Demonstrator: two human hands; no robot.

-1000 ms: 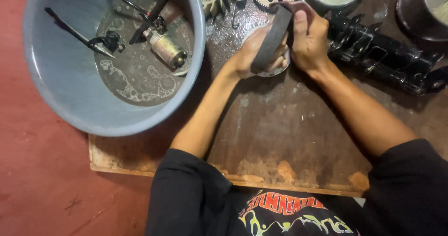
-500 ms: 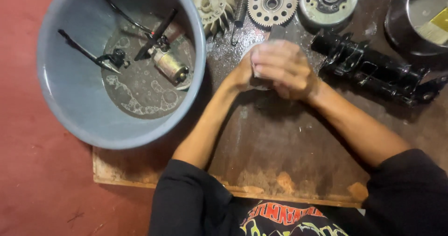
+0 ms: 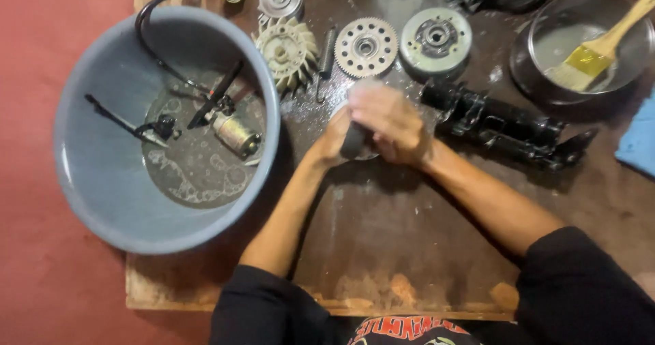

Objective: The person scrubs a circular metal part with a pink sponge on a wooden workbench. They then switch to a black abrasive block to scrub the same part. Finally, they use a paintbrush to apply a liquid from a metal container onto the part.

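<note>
One dark curved part (image 3: 353,140) between two hands: left hand (image 3: 332,140), right hand (image 3: 390,121).

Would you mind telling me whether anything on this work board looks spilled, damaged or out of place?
Liquid has wetted the wooden board around the fan wheel and spring, beside the grey basin of foamy liquid. The board's near edge is chipped. Both hands, left hand and right hand, grip a dark curved part.

Both hands meet, right hand (image 3: 390,123) cupped over left hand (image 3: 334,140).
</note>
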